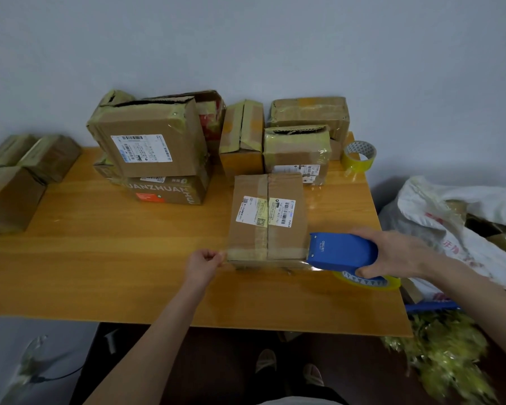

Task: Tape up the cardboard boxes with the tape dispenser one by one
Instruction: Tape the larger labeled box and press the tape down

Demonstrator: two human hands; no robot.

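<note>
The small brown cardboard box (268, 220) lies flat near the front of the wooden table (114, 276), label up, with a band of older tape along its centre seam. A strip of clear tape (269, 266) runs across its near face, so the step in hand looks like sealing that near edge, begun but not finished: the strip has not been cut.

The left hand (203, 263) is at the box's near-left corner with fingers curled, and seems to pinch the free end of the strip there. The right hand (392, 252) grips the blue plastic tape dispenser (342, 252), whose nose touches the box's near-right corner; its yellowish roll shows beneath the body.

Behind the box, against the wall, are the stacked cardboard boxes (146, 141). At least two of them show torn, gaping tops, so I judge that they are among those waiting. A spare roll of yellowish tape (360, 156) stands at the table's far-right corner.

On the far left, at the table's left end, are tape-wrapped boxes (12, 182); these may be the finished ones, though that cannot be told for sure. A white plastic sack (450, 214) lies to the right of the table. On this showing, much of the task is left.
</note>
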